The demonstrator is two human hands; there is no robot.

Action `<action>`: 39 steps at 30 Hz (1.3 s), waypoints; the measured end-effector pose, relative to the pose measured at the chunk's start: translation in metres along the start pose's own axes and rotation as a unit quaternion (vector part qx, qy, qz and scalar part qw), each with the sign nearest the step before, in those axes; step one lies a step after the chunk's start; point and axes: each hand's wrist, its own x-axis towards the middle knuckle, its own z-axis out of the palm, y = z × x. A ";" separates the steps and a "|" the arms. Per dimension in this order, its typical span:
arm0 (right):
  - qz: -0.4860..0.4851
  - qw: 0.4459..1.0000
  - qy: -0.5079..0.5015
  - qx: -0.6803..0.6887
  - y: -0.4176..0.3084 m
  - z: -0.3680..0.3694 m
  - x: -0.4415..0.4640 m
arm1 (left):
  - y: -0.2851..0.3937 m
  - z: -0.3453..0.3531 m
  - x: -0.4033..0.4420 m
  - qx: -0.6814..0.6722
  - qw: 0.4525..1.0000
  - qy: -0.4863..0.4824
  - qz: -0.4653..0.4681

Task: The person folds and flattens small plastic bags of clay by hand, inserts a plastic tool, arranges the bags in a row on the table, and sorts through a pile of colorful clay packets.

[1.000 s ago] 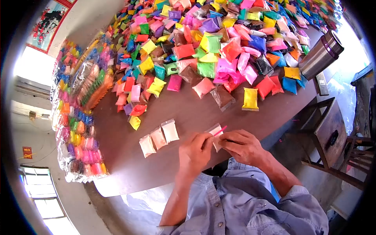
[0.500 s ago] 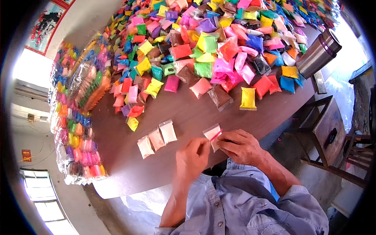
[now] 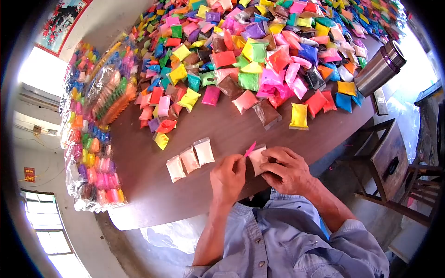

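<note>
My right hand (image 3: 286, 171) is closed on the side of a small clear packet (image 3: 256, 160) with pale pink contents, held low over the table's near edge. Close beside it, my left hand (image 3: 228, 178) has its fingers pressed together at the lower end of a thin bright pink strip (image 3: 251, 148). The strip slants up next to the packet's top left corner; whether it touches the packet I cannot tell. Three similar pale packets (image 3: 189, 160) lie in a slanting row on the table, to the left of my hands.
A large heap of colourful packets (image 3: 250, 78) covers the far side of the brown table (image 3: 139, 185). Bagged bundles (image 3: 95, 143) line the left edge. A steel flask (image 3: 381, 68) stands at the right, beyond a wooden stool (image 3: 391, 157). One yellow packet (image 3: 299, 116) lies in front of the heap.
My left hand has moved up and right to the pink strip, which lay across the packet's top and now slants up at its left. The view has shifted slightly.
</note>
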 end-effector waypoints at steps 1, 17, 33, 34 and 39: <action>0.000 1.000 0.000 0.000 0.000 0.000 0.000 | -0.001 -0.001 0.000 -0.005 1.000 0.006 -0.006; 0.010 1.000 -0.007 -0.019 0.004 0.006 0.003 | 0.000 -0.001 -0.007 -0.010 0.999 0.015 -0.035; 0.032 0.998 -0.004 -0.045 0.003 0.010 0.000 | 0.007 -0.003 -0.017 -0.022 0.998 0.021 -0.049; 0.034 0.998 -0.003 -0.046 0.003 0.010 0.000 | 0.009 -0.006 -0.017 -0.023 0.998 0.020 -0.047; 0.034 0.999 0.014 -0.032 0.004 0.012 -0.001 | 0.011 -0.009 -0.036 -0.050 0.998 -0.002 -0.035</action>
